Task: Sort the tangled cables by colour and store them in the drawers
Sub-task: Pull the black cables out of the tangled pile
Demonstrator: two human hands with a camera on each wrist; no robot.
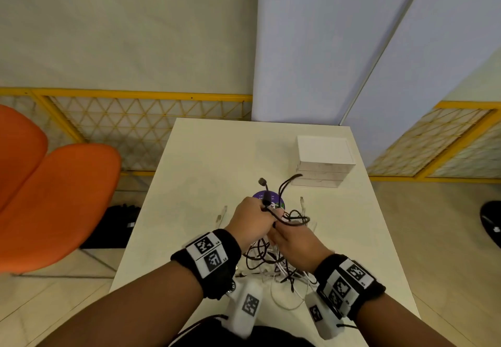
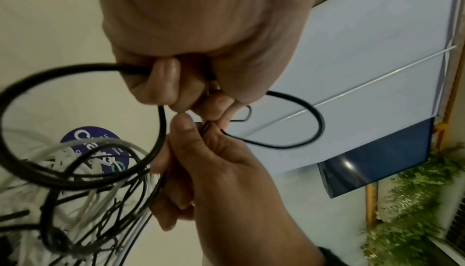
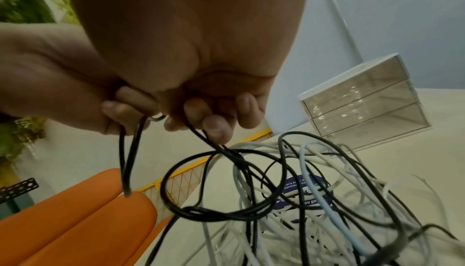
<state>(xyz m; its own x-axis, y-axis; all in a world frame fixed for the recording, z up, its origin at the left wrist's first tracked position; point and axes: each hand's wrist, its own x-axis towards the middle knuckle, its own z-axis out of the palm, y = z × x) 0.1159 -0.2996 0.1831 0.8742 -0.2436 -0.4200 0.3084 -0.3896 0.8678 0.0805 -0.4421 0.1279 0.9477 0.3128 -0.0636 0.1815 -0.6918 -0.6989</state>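
A tangle of black and white cables (image 1: 271,262) lies on the white table (image 1: 206,156) in front of me. Held just above it, my left hand (image 1: 253,217) grips a black cable (image 1: 296,219), whose plug ends stick up beyond the fist. My right hand (image 1: 294,241) pinches the same black cable close beside the left. In the left wrist view the left hand (image 2: 176,83) curls round the black cable (image 2: 161,141), and the right hand (image 2: 216,151) meets it from below. In the right wrist view the right hand's fingers (image 3: 214,123) hold black strands (image 3: 226,180).
A small white drawer unit (image 1: 322,162) with three clear drawers (image 3: 365,101) stands at the table's far right, all shut. A round purple sticker (image 1: 261,196) lies under the cables. An orange chair (image 1: 54,197) stands to the left, and a yellow mesh fence (image 1: 135,124) runs behind.
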